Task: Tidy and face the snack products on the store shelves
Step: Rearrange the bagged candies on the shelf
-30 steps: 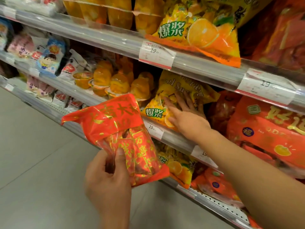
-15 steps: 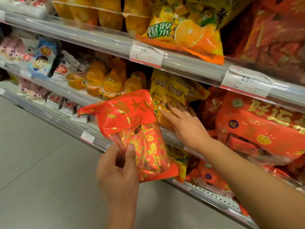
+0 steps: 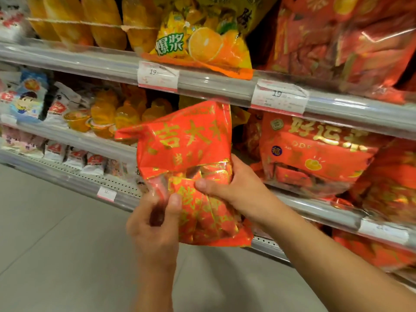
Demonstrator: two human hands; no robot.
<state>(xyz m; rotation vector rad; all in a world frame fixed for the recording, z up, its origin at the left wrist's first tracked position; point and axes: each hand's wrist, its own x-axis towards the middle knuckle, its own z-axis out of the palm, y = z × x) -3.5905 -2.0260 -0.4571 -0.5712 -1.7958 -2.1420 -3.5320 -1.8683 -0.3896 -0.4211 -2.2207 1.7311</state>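
- Head view: the red snack bag (image 3: pixel 186 158) is held in the air in front of the middle shelf (image 3: pixel 337 208), its top edge just below the front rail of the upper shelf (image 3: pixel 213 84) and near a price tag (image 3: pixel 279 97).
- Bare grey floor (image 3: pixel 56 244) lies open to the left of and below the bag; to its right, large red bags (image 3: pixel 315 154) fill the middle shelf up to its front edge.
- Jelly cups (image 3: pixel 108 118) stand on the shelf to the left, partly behind the bag's top corner.
- An orange-print yellow bag (image 3: pixel 202 46) hangs over the upper rail, above the held bag.
- The left hand (image 3: pixel 155 228) pinches the bag's lower left edge, thumb on the front, fingers curled behind.
- The right hand (image 3: pixel 234 190) grips the bag's right side at mid-height; its thumb lies across the front, and its fingers wrap round the back, mostly hidden.
- The bag stands roughly upright, long axis vertical with the top leaning slightly left, printed front facing the camera and bottom seam toward the floor.
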